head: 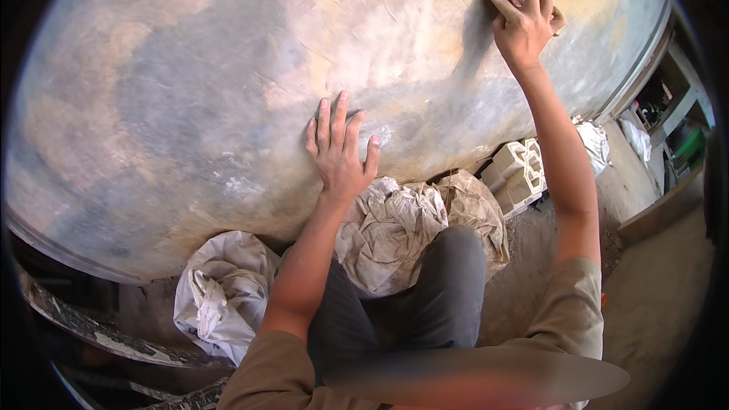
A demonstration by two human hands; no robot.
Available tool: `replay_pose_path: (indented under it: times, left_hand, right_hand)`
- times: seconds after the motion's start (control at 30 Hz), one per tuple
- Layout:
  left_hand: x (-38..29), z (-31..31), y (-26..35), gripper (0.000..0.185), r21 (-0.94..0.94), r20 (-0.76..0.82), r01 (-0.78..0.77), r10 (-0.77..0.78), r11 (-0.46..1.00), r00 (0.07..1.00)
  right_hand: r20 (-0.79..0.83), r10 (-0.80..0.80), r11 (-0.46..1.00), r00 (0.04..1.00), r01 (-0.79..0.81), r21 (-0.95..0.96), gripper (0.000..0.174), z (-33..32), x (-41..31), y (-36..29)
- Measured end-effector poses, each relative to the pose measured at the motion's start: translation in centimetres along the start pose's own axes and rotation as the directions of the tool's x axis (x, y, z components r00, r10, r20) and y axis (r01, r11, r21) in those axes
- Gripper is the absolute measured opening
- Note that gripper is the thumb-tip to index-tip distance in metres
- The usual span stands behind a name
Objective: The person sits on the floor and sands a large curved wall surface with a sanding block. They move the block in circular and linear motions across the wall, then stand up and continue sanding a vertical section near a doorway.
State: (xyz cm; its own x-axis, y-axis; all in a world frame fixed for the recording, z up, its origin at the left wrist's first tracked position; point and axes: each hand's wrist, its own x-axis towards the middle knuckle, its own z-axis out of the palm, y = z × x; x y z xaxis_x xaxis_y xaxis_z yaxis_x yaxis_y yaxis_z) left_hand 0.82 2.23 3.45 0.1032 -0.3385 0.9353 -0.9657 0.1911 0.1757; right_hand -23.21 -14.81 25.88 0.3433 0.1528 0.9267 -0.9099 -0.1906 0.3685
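Note:
A large smooth surface with mottled grey, cream and yellow patches (228,97) fills the view in front of me; faint curved marks run over it. My left hand (340,151) rests on its lower middle with the fingers spread and holds nothing. Up at the right, my right hand (527,20) is at the same surface, its index finger stretched out to the upper left. Something thin and brownish lies along that finger, partly hidden by it; whether it is a tool or another finger I cannot tell. A dark shadow falls below and left of this hand.
Crumpled, stained sacks (393,233) lie between my knees and the surface, with a white sack (225,290) to their left. Cream hollow blocks (515,173) stand at the right, near a whitish bag (593,145). Worn dark bars (114,341) cross the lower left.

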Motion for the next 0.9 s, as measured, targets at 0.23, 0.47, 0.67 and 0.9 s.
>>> replay_pose_path:
  times: [0.23, 0.47, 0.67, 0.9]
  left_hand:
    - [0.0, -0.1, -0.2, 0.039, -0.018, 0.006, 0.003, -0.002, 1.0, 1.0]
    - [-0.2, -0.2, -0.1, 0.04, -0.016, 0.042, 0.034, -0.033, 0.999, 0.999]
    - [-0.3, 0.5, -0.4, 0.041, -0.026, 0.011, 0.03, -0.03, 0.999, 0.999]
    - [-0.1, -0.2, -0.2, 0.037, -0.131, -0.131, -0.045, 0.028, 0.99, 0.991]
  right_hand:
    - [-0.033, -0.163, 0.984, 0.986, 0.165, 0.07, 0.063, -1.1, -2.2, -0.9]
    - [-0.08, -0.201, 0.976, 0.976, 0.206, 0.068, 0.052, -1.3, -2.9, -1.2]
    - [0.005, -0.539, 0.793, 0.842, 0.505, 0.341, 0.057, -6.3, -4.6, -5.8]
    - [0.317, 0.268, 0.706, 0.91, -0.409, 0.578, 0.056, -7.1, -3.9, -14.1]
